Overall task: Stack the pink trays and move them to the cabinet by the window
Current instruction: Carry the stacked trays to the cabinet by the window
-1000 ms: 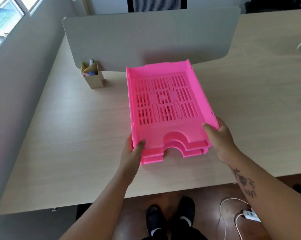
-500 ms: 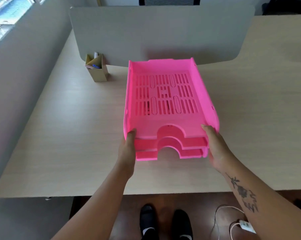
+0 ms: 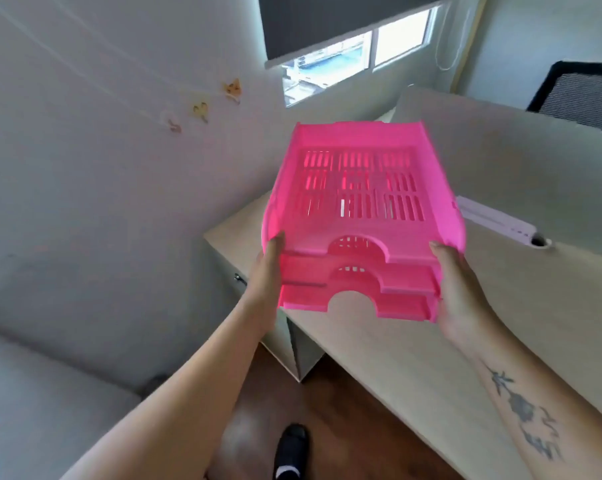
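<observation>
Head view: no legible writing is seen. Three stacked pink trays (image 3: pixel 358 216), all empty, are held in the air above the surface (image 3: pixel 500 306). The near corners are gripped by the left hand (image 3: pixel 266 275) and right hand (image 3: pixel 455 289), fingers closed on the sides.

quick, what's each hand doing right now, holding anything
Left hand: closed on the left side of the stack of pink slotted plastic trays, held in the air.
Right hand: closed on the right side of the same stack.
</observation>
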